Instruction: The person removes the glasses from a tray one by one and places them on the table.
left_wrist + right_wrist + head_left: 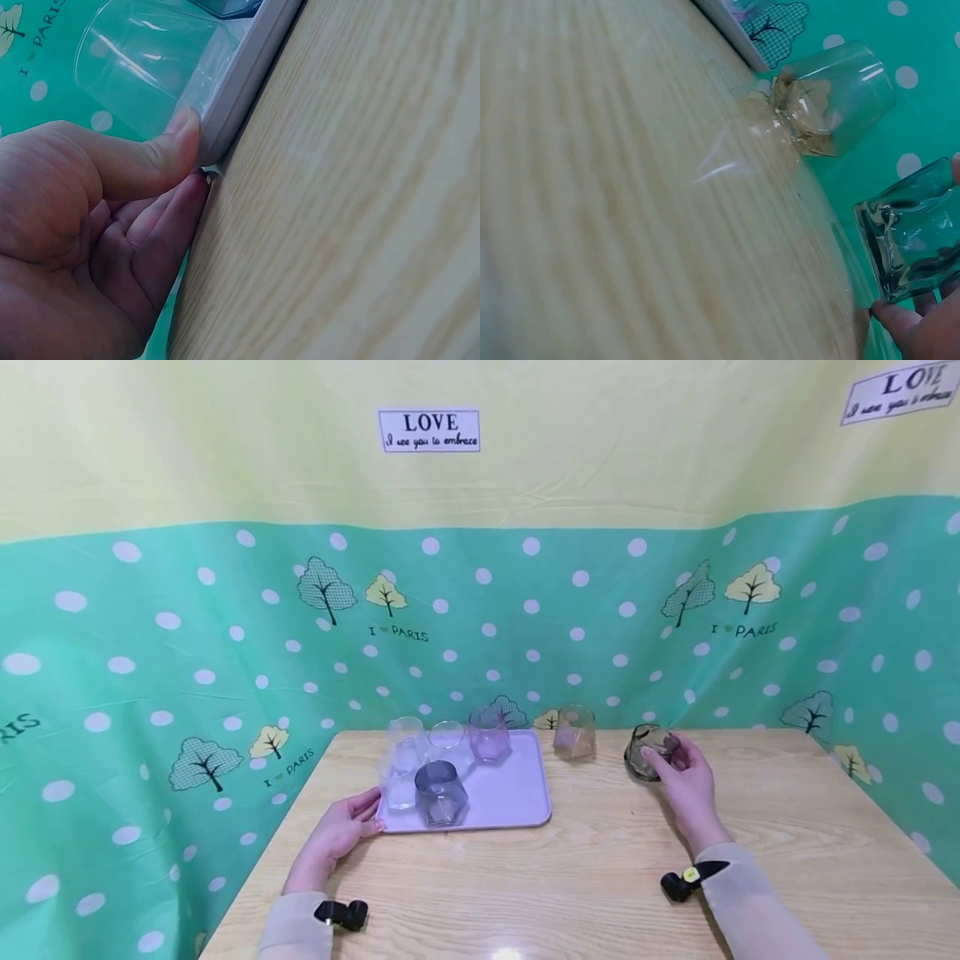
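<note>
My left hand (341, 835) grips the near left corner of a pale lilac tray (510, 806); in the left wrist view its thumb lies at the rim and the fingers are below. On the tray's left half stand several clear glasses (448, 745), with a smoky grey faceted glass (441, 797) at the front edge. Behind them is a pinkish-purple glass (489, 739). Right of the tray, my right hand (692, 789) holds a dark tinted faceted glass (645, 758), tilted, with the thumb and fingers round it.
An amber glass (575, 737) stands upright on the wooden table (555, 885), between the tray and my right hand. Close behind the table's far edge hangs a green and yellow curtain (517, 635) with dots and trees; it also runs along both sides.
</note>
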Demonstrator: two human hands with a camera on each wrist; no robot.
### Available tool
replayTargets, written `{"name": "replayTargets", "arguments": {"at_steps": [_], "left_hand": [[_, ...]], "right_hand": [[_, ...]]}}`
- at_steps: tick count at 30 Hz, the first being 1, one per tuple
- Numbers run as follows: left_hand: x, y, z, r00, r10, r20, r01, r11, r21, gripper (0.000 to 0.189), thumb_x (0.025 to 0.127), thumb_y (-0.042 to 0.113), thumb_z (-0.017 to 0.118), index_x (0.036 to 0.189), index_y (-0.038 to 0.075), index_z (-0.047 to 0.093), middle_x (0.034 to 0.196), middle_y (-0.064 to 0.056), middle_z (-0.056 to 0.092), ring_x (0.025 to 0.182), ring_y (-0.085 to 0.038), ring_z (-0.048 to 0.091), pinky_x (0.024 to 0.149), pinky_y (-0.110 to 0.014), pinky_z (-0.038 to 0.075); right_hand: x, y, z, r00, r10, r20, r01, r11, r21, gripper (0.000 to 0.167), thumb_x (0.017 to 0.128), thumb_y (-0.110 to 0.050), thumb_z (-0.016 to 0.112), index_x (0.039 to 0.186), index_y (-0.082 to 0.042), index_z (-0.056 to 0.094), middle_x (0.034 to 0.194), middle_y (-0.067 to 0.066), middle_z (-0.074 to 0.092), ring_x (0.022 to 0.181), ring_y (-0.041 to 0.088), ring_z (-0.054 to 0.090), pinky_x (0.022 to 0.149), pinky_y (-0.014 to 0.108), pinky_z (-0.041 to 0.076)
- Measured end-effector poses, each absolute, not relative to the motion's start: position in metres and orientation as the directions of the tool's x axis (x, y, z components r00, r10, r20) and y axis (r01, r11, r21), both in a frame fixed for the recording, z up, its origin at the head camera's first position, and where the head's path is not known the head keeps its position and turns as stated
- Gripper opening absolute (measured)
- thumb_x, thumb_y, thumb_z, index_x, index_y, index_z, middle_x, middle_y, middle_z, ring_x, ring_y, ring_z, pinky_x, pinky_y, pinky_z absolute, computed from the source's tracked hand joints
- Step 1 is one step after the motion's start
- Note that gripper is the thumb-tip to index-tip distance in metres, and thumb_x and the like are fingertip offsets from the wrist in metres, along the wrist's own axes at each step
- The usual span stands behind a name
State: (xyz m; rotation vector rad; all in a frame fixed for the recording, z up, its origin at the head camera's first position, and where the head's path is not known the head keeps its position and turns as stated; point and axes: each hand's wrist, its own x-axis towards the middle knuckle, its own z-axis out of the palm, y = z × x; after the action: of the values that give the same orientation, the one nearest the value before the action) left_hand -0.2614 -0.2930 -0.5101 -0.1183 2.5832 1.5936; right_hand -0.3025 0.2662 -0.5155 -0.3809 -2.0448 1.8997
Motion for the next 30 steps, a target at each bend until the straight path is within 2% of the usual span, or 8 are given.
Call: {"name": "replayTargets", "arguments": {"at_steps": [17,30], "left_hand": [[-0.263,-0.295,-0.510,-0.992,-0.004,-0.129,-0.118,0.434,0.893,0.072,0.094,-0.001,0.077,0.158,-0.006,0.044,0.157,-0.021,0.050,0.147,-0.038,0.046,0.124,-0.054,0.033],[-0.263,-0.295,-0.509,-0.993,0.015,-0.119,-0.101,0.429,0.898,0.072,0.093,-0.002,0.077,0.157,-0.007,0.044,0.155,-0.024,0.050,0.147,-0.040,0.046,0.123,-0.053,0.034]], "right_hand": [[-0.321,0.235,-0.508,-0.923,0.378,0.075,-0.037,0.107,-0.994,0.090,0.096,-0.037,0.082,0.166,-0.006,0.034,0.164,0.019,0.044,0.151,0.037,0.040,0.127,0.047,0.034],[-0.330,0.233,-0.508,-0.912,0.406,0.052,-0.012,0.100,-0.995,0.091,0.098,-0.038,0.081,0.167,-0.005,0.031,0.165,0.018,0.042,0.153,0.036,0.038,0.127,0.046,0.034]]}}
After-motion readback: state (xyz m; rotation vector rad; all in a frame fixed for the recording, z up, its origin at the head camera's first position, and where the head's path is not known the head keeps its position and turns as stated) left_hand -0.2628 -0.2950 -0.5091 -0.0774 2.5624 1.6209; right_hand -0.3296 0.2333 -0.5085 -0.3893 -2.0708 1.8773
